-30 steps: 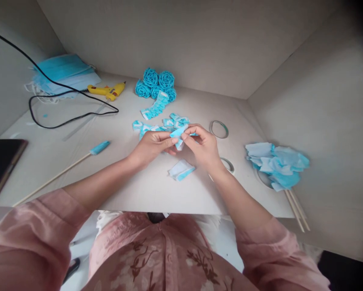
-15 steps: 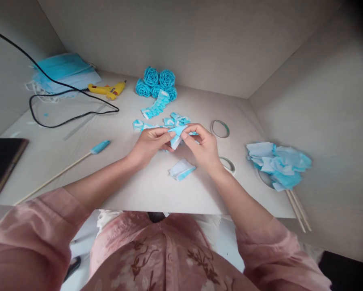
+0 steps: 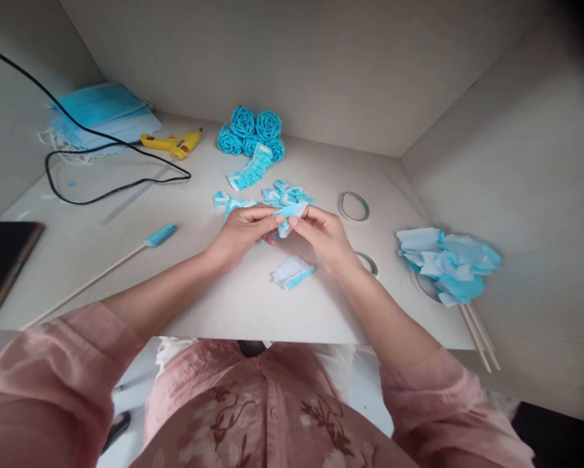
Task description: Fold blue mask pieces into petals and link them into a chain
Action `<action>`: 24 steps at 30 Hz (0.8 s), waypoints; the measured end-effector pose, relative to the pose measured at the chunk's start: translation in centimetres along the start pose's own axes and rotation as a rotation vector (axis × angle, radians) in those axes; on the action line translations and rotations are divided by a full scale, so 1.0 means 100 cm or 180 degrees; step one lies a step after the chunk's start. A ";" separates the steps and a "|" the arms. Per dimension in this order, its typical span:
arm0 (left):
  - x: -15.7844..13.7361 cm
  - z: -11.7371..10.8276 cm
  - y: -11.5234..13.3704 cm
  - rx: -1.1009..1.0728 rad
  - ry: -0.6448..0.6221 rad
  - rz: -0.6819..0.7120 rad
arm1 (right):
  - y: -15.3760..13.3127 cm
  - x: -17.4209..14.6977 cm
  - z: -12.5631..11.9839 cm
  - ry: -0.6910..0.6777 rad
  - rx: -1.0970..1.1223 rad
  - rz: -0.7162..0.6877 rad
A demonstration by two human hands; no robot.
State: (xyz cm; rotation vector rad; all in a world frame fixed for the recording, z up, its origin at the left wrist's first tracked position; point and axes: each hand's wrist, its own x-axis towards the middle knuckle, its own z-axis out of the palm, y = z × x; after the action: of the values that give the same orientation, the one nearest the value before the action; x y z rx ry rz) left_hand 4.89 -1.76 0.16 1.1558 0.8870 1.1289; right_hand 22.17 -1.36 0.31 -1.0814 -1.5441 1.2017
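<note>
- Pinching the partly folded strip [image 3: 292, 210] at the middle: left hand [image 3: 244, 231] and right hand [image 3: 325, 238], both clamped on it.
- Far roses [image 3: 244, 125] look finished.
- Near scrap [image 3: 292, 272] and right heap [image 3: 448, 259] seem not yet used.

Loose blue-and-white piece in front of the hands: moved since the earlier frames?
No. Judged against the front edge of the table, the loose piece lies at the same place and angle; no shift shows.

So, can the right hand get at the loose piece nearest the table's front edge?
Probably yes: nothing covers the loose piece, though the right hand is pinching a folded strip.
</note>
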 end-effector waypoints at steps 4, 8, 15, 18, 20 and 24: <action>0.000 0.001 0.000 0.0000 0.0074 -0.0077 | 0.002 0.001 -0.002 0.0030 -0.0177 -0.0173; 0.000 0.001 0.002 0.0189 0.0222 -0.0162 | 0.001 0.001 -0.002 0.0093 -0.0537 -0.0258; 0.002 -0.002 0.004 0.0326 0.0007 -0.0251 | -0.001 0.001 -0.003 0.0020 -0.0551 -0.0266; 0.002 -0.003 0.004 0.0544 -0.0188 -0.0248 | 0.001 0.001 -0.005 -0.0065 -0.0657 -0.0272; 0.002 -0.003 0.004 0.0607 -0.0228 -0.0191 | 0.001 0.001 -0.006 -0.0084 -0.0662 -0.0292; 0.002 -0.004 0.005 0.0314 -0.0099 -0.0195 | 0.000 0.001 -0.010 0.0244 -0.0576 -0.0586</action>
State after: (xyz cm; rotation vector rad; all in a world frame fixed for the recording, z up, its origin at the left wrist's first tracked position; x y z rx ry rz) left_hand 4.47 -1.44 0.53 1.2155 0.9565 1.0244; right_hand 23.08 -1.02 0.51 -1.0620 -1.6774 0.9001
